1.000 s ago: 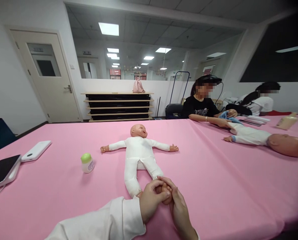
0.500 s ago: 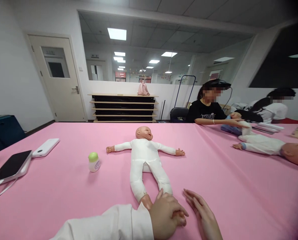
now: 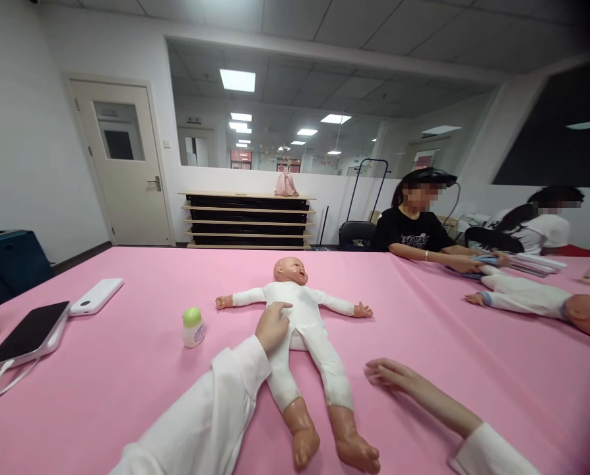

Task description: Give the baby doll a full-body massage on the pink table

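Note:
A baby doll [image 3: 302, 303] with a white cloth body lies face up, its arms spread and bare feet toward me. My left hand [image 3: 274, 325] is over the left side of its belly, index finger stretched out, other fingers curled; nothing shows in it. To the right of the doll's legs, my right hand [image 3: 387, 375] hovers above the pink cloth, slightly blurred, fingers extended and empty. A small white bottle with a green cap [image 3: 193, 327] stands left of the doll.
A phone [image 3: 28, 333] with a cable and a white device [image 3: 97, 297] lie at the left. Across the table at the right, a person in black [image 3: 408, 227] handles cloth beside a second doll [image 3: 532, 295]. Another person [image 3: 537, 224] sits farther right.
My left hand has moved from the doll's feet up to its belly, uncovering both feet. My right hand has shifted slightly up, with its forearm now slanting from the right.

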A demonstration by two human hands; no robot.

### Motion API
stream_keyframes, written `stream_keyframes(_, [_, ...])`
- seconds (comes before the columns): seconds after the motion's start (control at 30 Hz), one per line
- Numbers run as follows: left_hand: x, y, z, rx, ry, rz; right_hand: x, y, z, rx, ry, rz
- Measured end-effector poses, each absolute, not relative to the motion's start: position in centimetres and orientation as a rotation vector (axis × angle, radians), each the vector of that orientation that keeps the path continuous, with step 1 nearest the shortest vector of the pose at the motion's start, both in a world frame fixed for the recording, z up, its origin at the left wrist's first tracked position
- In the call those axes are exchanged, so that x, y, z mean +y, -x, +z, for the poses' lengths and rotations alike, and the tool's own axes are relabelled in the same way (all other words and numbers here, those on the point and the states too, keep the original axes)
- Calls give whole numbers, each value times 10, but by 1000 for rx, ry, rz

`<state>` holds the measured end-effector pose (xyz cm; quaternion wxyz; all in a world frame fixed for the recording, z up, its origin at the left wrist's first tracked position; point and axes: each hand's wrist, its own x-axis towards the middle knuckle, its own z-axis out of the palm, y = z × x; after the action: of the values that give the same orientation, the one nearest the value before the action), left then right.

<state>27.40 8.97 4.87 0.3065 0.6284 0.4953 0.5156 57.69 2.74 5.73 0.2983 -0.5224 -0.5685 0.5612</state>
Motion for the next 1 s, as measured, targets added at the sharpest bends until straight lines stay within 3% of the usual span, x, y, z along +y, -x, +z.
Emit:
stream_keyframes(0.2, [121,-248,4,1245,-1665,1438,114,-515,43,-1179,1300,1409])
stream_keyframes(0.43, [119,-246,-10,1218,-1655,1389,188,-448,17,-936,1083,1380])
stream_keyframes(0.83, [117,-246,-9,1226,-1582,1421,236,-479,1,-588,835,1663])
stream_keyframes(1.0, [119,-245,-12,1306,-1186,1602,237,-485,-6,-508,737,1700])
